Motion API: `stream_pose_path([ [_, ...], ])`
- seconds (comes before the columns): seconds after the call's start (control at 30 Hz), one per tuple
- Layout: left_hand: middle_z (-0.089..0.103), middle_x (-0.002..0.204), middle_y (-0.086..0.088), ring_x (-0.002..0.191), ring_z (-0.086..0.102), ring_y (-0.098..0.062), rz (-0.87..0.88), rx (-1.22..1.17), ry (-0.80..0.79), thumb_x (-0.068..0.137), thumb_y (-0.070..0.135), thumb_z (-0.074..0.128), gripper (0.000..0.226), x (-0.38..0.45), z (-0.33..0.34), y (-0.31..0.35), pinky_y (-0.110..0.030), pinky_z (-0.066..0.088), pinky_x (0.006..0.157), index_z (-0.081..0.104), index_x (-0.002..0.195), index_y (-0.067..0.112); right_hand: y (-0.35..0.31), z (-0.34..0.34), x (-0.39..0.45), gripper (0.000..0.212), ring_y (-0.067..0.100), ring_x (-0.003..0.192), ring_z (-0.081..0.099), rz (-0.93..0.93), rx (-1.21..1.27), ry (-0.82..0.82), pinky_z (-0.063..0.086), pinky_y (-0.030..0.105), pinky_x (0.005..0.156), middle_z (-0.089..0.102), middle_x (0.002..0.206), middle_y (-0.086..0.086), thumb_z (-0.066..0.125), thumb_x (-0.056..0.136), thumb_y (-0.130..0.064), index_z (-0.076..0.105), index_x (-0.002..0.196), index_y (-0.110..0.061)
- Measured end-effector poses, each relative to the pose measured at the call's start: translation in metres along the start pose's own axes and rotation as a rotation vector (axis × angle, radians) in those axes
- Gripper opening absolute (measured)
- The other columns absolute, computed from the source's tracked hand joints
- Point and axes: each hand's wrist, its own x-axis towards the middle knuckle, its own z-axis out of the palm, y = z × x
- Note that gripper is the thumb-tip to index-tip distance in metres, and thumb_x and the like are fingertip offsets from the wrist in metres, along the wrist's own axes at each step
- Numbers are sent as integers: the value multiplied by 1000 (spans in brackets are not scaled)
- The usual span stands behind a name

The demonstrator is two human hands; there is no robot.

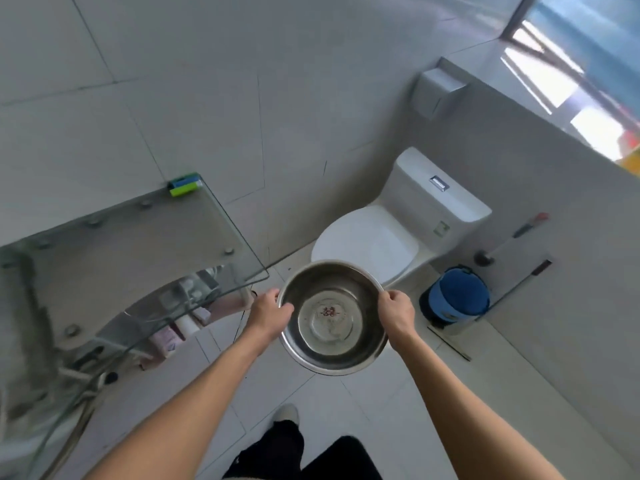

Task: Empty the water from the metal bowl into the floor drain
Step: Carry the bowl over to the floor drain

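Hanging in the air between 2 outstretched arms, the metal bowl (332,318) sits roughly level above the pale tiled floor (349,403), its mouth facing up toward the camera. A red mark shows on its flat bottom; whether water lies over it cannot be told. The left hand (268,315) is closed on the bowl's left rim, thumb hooked over the edge into the inside, the other fingers hidden beneath. The right hand (396,315) is closed on the opposite, right rim in the same way, thumb on top. The bowl therefore lies directly between the 2 hands, carried by its edge on both sides, touching nothing else.

Just beyond the bowl stands a white toilet (398,233) with its lid shut. To the right of it, near the wall, is a blue bin (457,299), and a toilet brush (485,256) leans by the wall behind it. On the left, a glass shelf (145,244) juts from the wall, with a green and blue sponge (185,186) on its far corner. Below the bowl, a dark trouser leg (284,445) and a light shoe (286,412) are visible on the tiles.
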Motion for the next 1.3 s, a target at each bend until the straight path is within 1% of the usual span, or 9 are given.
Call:
stream_pose_path([
  [0.1,70,93,-24,82,68,-37,-31,-31,21,87,7,54,14,26,14,13,-54,60,76,63,96,4,-12,-4,39,31,23,79,61,-21,-22,-2,53,44,77,68,88,14,43,94,-17,68,90,1],
  [0.23,69,96,-25,91,68,-43,-92,-84,52,88,8,53,9,54,32,26,-58,59,79,60,90,14,-24,-3,88,33,18,67,55,-54,-92,-55,51,40,69,64,79,9,42,93,-18,66,81,0],
  [0.37,72,93,-23,91,69,-40,-190,-167,155,87,11,55,16,86,53,26,-54,58,82,65,96,4,-30,7,135,38,29,63,56,-91,-145,-163,56,50,72,65,78,27,43,92,-21,65,96,10],
  [0.43,73,95,-18,92,69,-37,-245,-204,208,88,13,56,20,96,65,22,-48,58,81,68,102,9,-30,15,156,38,29,61,57,-118,-146,-238,52,39,56,67,78,26,45,93,-23,67,93,8],
  [0.53,69,114,-17,103,67,-35,-335,-273,259,87,17,57,40,111,83,11,-49,56,91,61,126,11,-26,32,189,29,26,65,62,-165,-191,-334,49,32,56,69,77,13,45,93,-24,65,81,-6],
  [0.6,69,112,-15,100,67,-35,-372,-305,282,85,20,57,42,119,95,-2,-54,56,90,60,127,14,-24,44,210,31,25,61,57,-187,-232,-390,46,32,54,65,73,11,45,91,-24,63,81,-1],
  [0.77,72,92,-7,83,71,-27,-463,-363,396,86,21,58,15,144,121,-49,-51,61,79,65,99,24,-3,96,252,33,22,65,51,-218,-305,-506,52,46,59,57,71,29,47,91,-23,62,84,6],
  [0.97,70,91,-7,79,70,-25,-548,-348,452,82,20,56,21,184,145,-136,-46,63,71,66,101,22,54,176,289,29,22,57,41,-222,-361,-618,33,30,48,47,58,2,45,91,-21,51,63,-11],
  [1.3,73,91,-8,80,72,-26,-599,-404,615,81,14,55,18,251,199,-295,-38,64,63,67,91,22,165,325,347,32,29,83,66,-318,-430,-721,57,45,77,70,91,18,44,94,-20,66,101,4],
])
